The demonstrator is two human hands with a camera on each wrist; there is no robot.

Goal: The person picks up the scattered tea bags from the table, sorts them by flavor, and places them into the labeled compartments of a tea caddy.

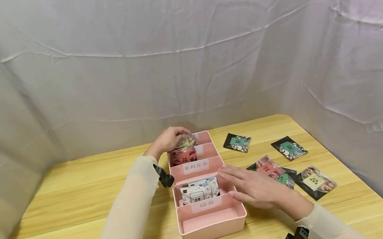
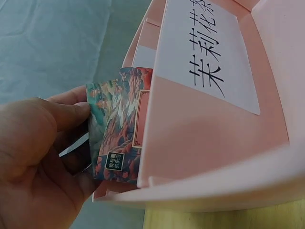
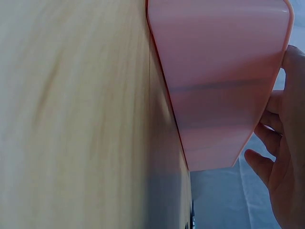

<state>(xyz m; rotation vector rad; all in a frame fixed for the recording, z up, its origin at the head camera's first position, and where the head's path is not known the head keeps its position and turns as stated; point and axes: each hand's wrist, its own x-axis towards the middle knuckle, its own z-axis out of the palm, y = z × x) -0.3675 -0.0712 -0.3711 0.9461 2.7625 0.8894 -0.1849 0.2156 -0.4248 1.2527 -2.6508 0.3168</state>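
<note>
A pink divided box (image 1: 214,230) stands lengthwise on the table, its dividers bearing white labels with Chinese characters. At its far end my left hand (image 1: 171,137) pinches a greenish printed sachet (image 2: 97,102) between thumb and fingers, low in a rear compartment. Just in front of that sachet stands a red patterned sachet (image 2: 125,112), partly hidden by the divider labelled 茉莉花茶. White floral sachets (image 1: 199,191) sit in a nearer compartment, behind the 绿茶 label (image 1: 207,204). My right hand (image 1: 257,186) rests with extended fingers on the box's right rim.
Right of the box lie several loose dark-edged sachets: two with green labels (image 1: 237,142) (image 1: 289,148) farther back, a red-labelled one (image 1: 269,167) overlapping others, and a cream-labelled one (image 1: 316,182) near the table's right edge. Grey-white cloth (image 1: 169,76) hangs around the wooden table (image 1: 75,198).
</note>
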